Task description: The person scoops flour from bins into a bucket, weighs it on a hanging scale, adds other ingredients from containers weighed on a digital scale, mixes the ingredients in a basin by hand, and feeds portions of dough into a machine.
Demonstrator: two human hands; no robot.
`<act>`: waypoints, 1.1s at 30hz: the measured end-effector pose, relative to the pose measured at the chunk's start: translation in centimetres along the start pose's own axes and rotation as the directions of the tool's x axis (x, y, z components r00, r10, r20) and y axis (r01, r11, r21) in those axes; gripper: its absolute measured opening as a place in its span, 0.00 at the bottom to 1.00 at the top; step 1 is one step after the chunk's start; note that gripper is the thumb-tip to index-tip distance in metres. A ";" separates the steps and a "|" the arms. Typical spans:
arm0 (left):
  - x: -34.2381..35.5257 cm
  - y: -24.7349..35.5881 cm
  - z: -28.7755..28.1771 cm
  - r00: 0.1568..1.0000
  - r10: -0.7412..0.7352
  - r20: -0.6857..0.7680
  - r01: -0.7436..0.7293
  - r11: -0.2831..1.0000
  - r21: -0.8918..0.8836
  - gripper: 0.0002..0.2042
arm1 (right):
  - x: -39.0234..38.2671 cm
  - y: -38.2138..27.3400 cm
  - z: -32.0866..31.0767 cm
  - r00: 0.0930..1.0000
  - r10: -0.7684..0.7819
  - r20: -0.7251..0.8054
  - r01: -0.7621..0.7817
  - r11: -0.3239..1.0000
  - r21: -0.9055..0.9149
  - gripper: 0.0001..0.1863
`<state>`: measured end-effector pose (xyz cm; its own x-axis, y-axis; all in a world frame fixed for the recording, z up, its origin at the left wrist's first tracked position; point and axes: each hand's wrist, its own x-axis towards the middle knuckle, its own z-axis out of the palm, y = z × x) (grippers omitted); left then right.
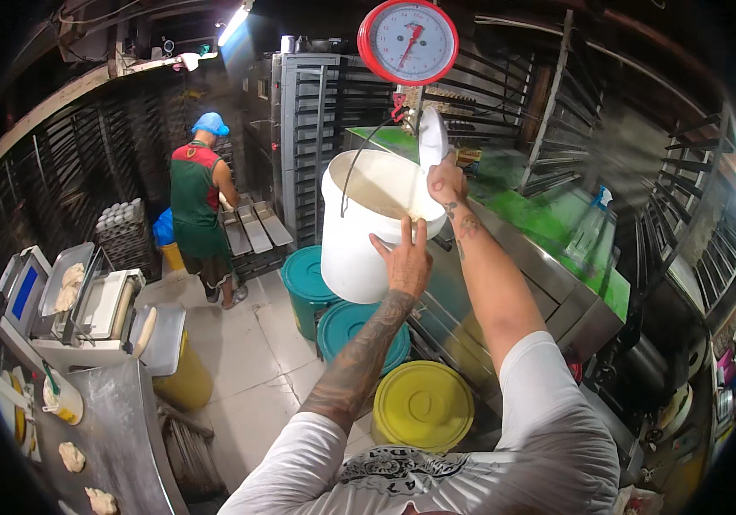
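A white bucket [355, 245] hangs by its wire handle from a red hook [399, 106] under a round scale [408, 41] with a red rim. Pale, powdery-looking stuff shows inside the bucket. My left hand [408, 266] rests on the bucket's near side, fingers stretched apart, with fingertips at the rim. Closed round a white scoop [432, 140], my right hand [447, 182] is at the bucket's right edge. The scoop points upward above the rim; its handle is mostly hidden in my fist.
Lidded teal drums [364, 336] and a yellow drum [423, 407] stand below the bucket. A green-topped counter [522, 215] runs along the right. At left, a dough machine [98, 300] adjoins a metal table [119, 421] with dough lumps. A co-worker [198, 202] stands by long pans [255, 227].
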<state>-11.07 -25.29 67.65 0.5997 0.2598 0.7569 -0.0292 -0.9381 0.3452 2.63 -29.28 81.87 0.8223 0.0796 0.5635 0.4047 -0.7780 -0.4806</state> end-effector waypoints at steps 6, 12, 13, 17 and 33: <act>-0.3 -0.7 -0.2 1.000 0.018 -0.015 -0.017 0.997 0.075 0.34 | 0.4 0.7 1.8 0.979 0.113 -0.168 -0.083 0.981 0.173 0.23; 2.5 -1.6 -3.8 0.984 0.007 0.179 -0.018 0.998 0.055 0.33 | 2.7 7.7 -1.0 0.995 -0.035 0.091 -0.036 0.734 0.678 0.19; 3.4 -2.7 -3.7 0.988 0.001 0.157 -0.007 0.999 0.039 0.34 | 2.3 8.1 -1.3 0.996 -0.033 0.081 -0.053 0.504 0.862 0.18; 12.0 -6.6 -8.9 0.917 0.153 -0.367 -0.215 0.968 -0.132 0.36 | 1.4 8.7 -6.2 0.939 -0.325 0.110 0.161 0.701 0.695 0.19; 22.1 -5.0 -16.6 0.965 0.122 0.234 -0.056 0.961 -0.272 0.28 | 5.8 4.1 -7.8 0.751 -0.660 0.023 0.607 0.703 0.369 0.19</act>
<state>-10.98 -11.07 91.84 0.7618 0.0824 0.6426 -0.2792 -0.8532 0.4405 5.97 -36.92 88.43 0.3591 0.5876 0.7251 0.9319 -0.2687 -0.2438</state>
